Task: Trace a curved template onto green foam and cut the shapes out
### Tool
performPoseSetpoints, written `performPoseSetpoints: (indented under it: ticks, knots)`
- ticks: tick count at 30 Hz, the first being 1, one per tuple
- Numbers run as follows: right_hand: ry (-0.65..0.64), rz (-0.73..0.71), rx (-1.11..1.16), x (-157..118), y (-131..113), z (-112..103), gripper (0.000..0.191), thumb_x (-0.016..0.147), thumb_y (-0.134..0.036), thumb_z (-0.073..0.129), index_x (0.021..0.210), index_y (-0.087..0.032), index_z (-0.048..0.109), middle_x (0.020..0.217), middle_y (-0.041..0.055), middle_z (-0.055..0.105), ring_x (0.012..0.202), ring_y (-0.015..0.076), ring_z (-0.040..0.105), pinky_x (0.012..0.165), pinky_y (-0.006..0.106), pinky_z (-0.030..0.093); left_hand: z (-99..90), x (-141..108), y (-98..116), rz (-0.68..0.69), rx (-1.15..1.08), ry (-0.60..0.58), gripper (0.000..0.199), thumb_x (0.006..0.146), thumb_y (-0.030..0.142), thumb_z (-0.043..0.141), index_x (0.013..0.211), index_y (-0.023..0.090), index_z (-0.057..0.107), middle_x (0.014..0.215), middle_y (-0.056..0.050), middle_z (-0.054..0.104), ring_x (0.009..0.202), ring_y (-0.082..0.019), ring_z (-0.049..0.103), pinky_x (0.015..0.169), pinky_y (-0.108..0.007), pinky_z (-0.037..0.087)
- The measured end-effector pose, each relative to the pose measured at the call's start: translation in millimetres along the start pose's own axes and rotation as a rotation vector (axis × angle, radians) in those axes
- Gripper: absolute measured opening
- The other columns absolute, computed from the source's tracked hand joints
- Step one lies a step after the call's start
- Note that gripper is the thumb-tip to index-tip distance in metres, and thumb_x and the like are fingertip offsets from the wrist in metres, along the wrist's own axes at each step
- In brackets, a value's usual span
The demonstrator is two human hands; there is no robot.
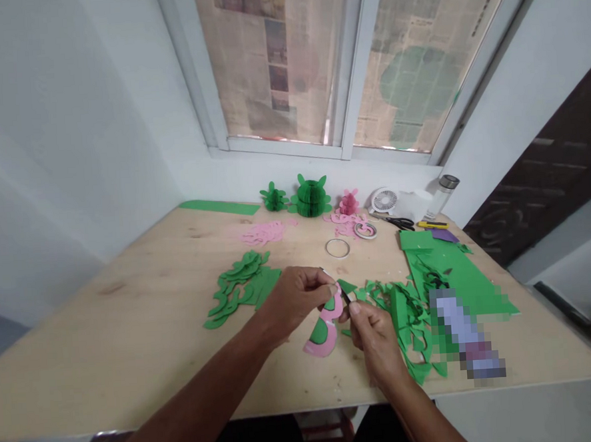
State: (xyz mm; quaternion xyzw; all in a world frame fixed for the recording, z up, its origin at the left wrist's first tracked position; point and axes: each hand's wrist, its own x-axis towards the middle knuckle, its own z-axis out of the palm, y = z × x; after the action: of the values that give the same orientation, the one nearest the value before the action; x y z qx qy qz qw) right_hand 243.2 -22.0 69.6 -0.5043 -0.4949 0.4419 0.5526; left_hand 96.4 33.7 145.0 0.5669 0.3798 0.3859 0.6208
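Observation:
My left hand (304, 288) pinches the upper end of a pink paper cut-out (327, 341) with curved, scalloped edges. Green paper (319, 331) shows inside its curves. Close by on the right, my right hand (375, 333) is closed around a thin dark pen-like tool (346, 296), its far end close to my left fingers. Whether the tool touches the paper, I cannot tell. Both hands are just above the table. Green paper scraps (406, 314) lie beside my right hand, and a pile of curved green cut-outs (239, 278) is left of my left hand.
Along the back stand green paper figures (311, 197), a small pink one (348, 202), a white fan (384, 201) and a bottle (443, 195). Pink cut-outs (263, 233), tape rolls (365, 230), black-handled scissors (400, 223), a yellow cutter (432, 224) and green sheets (472, 277) lie on the table (132, 337).

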Motion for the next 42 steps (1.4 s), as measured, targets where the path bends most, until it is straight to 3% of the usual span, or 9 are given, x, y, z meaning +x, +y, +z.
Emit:
performPoseSetpoints:
  ticks: [10,16,26,38,42]
  knots:
    - [-0.028,0.037,0.089,-3,3,-1,0.042,0.084,-0.052,0.052,0.071,-0.015,0.063,0.043,-0.0095,0.025,0.040,0.0064,0.018,0.040,0.021,0.012,-1.6,0,6,-0.013,0.000,-0.007,0.011,0.065,0.022,0.065,0.057,0.014,0.065,0.050,0.002,0.060,0.048,-0.008,0.049,0.050,-0.020,0.036]
    - [-0.003,0.019,0.108,-5,1,0,0.042,0.084,-0.053,0.054,0.067,-0.015,0.061,0.042,-0.0094,0.027,0.039,0.0059,0.019,0.040,0.021,0.011,0.9,0,6,-0.030,0.000,-0.066,0.012,0.064,0.023,0.065,0.056,0.014,0.065,0.050,0.002,0.061,0.047,-0.009,0.050,0.051,-0.021,0.036]
    - [0.003,0.037,0.183,-8,-4,1,0.040,0.084,-0.052,0.054,0.064,-0.017,0.054,0.041,-0.0105,0.027,0.038,0.0058,0.016,0.039,0.022,0.010,5.3,-3,12,-0.025,0.075,-0.070,0.011,0.062,0.021,0.062,0.055,0.013,0.065,0.049,0.001,0.057,0.048,-0.008,0.046,0.050,-0.021,0.034]
    - [0.035,0.000,0.103,-9,-5,4,0.043,0.081,-0.054,0.056,0.064,-0.015,0.059,0.041,-0.0099,0.027,0.039,0.0060,0.019,0.040,0.022,0.011,2.2,-9,13,-0.026,0.055,-0.112,0.012,0.066,0.022,0.063,0.057,0.014,0.066,0.049,0.001,0.060,0.047,-0.008,0.049,0.050,-0.020,0.037]
    - [0.017,0.050,0.179,-10,-2,1,0.043,0.081,-0.056,0.055,0.069,-0.015,0.060,0.042,-0.0108,0.025,0.038,0.0059,0.016,0.040,0.022,0.009,0.7,-10,11,-0.029,0.072,-0.064,0.011,0.064,0.021,0.063,0.056,0.015,0.066,0.048,0.003,0.058,0.047,-0.008,0.047,0.049,-0.020,0.036]
